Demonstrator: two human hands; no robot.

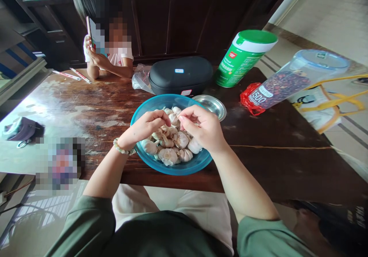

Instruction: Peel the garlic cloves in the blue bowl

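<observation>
The person's left hand (145, 127), with a pale beaded bracelet (122, 146) on its wrist, and right hand (201, 125) meet just above the middle of the frame. Both are curled into a narrow pinch over a round, translucent blue plastic bowl (169, 100). The left fingertips (168, 118) and right fingertips (180, 117) almost touch, and whatever lies between them is too small or too hidden to make out, so the grip cannot be told for certain.

The bowl sits on a worn, dark wooden table (276, 165) and is heaped with whole, papery white garlic bulbs (176, 140), directly below the hands. A shallow round stainless steel dish (212, 107) sits just behind its far right rim. Farther up stands a black oval zip case (179, 75), with a crumpled clear plastic bag (140, 79) at its left. To the upper right, a green-lidded cylindrical canister (244, 58) leans in the wide view, and a clear lidded plastic jar of dark beans (293, 82) lies on its side with a red plastic bag (250, 99) at its base.

At the upper left, a second person (110, 46) sits across the table holding up a book (96, 36). Two thin pens (80, 75) lie near that person's elbow.
</observation>
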